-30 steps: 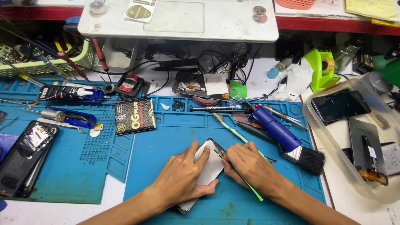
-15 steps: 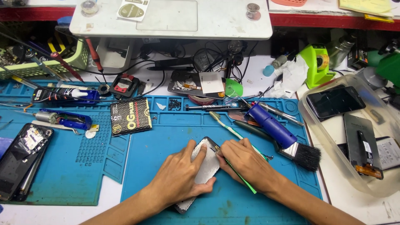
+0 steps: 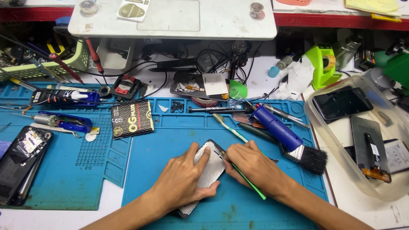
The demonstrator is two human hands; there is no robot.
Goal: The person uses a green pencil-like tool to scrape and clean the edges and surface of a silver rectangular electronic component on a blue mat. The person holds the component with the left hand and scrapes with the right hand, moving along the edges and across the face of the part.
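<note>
Left hand: left hand (image 3: 181, 181) lies flat, fingers spread, pressing down on the phone (image 3: 207, 170); not closed round it.
Right hand: right hand (image 3: 251, 164) pinches a thin green tool (image 3: 249, 187), its tip at the phone's upper right edge.
Phone: lower centre of frame, pale back plate up, tilted on the blue work mat (image 3: 170, 153); lower end pokes out under the left palm.
Clear tray: clear plastic tray (image 3: 317, 127) at right edge; holds a dark phone screen (image 3: 342, 103), a black panel with orange flex end (image 3: 370, 149) and a further flat part, partly hidden.
Green basket: green basket (image 3: 42, 68) at upper left; holds wires and hand tools, too tangled to list.
On mat, upper right: blue-handled brush (image 3: 287, 138), bristles toward the tray; toothbrush (image 3: 230, 127) just beside it.
On mat, centre left: black packet (image 3: 132, 119).
Far left: opened black phone (image 3: 21, 164) on a second mat.
Top: white shelf (image 3: 170, 19).
Right rear: green tape dispenser (image 3: 322, 64).
</note>
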